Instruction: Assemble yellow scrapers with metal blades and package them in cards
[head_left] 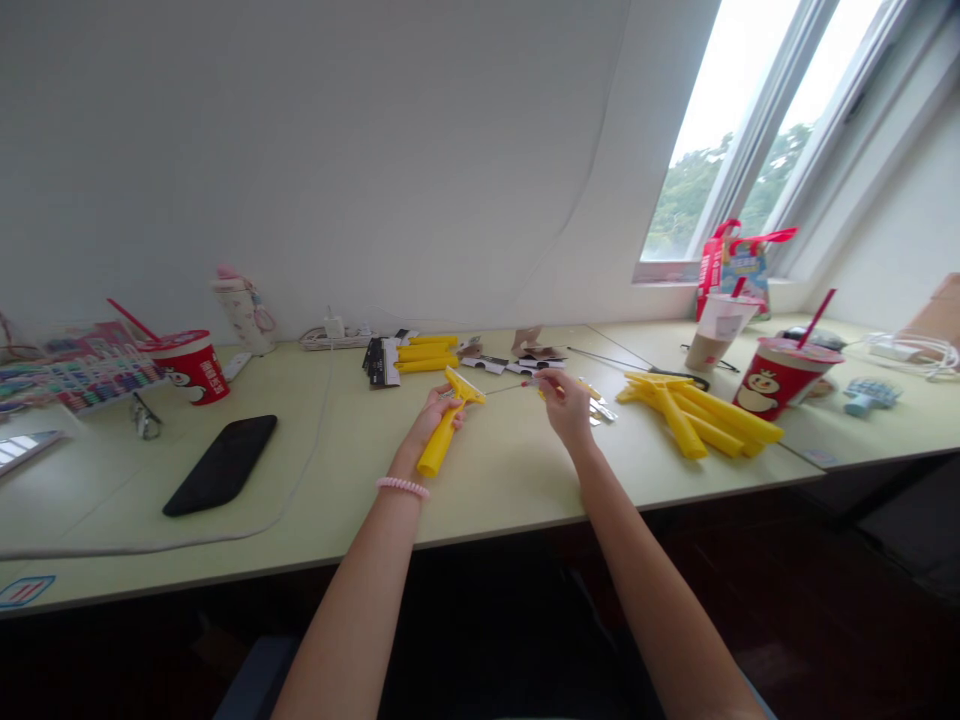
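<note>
My left hand (437, 412) is wrapped around a yellow scraper (441, 440), its wide head tilted up and away from me. In my right hand (559, 395) is a thin screwdriver (514, 387), pinched by a small handle with red on it. The screwdriver's shaft points left, its tip at or very near the scraper head; whether it touches a screw is too small to tell. Under and beside my right hand lie small metal blades (600, 408), partly hidden. More yellow scrapers (686, 410) are heaped to the right.
Behind my hands are yellow scrapers (427, 353), black-and-white packets (384, 362) and loose card pieces (484, 364). A black phone (221, 465) and a red cup (191, 368) stand left. Right are another red cup (784, 380) and a paler cup (720, 330). A white cable (300, 480) crosses the table.
</note>
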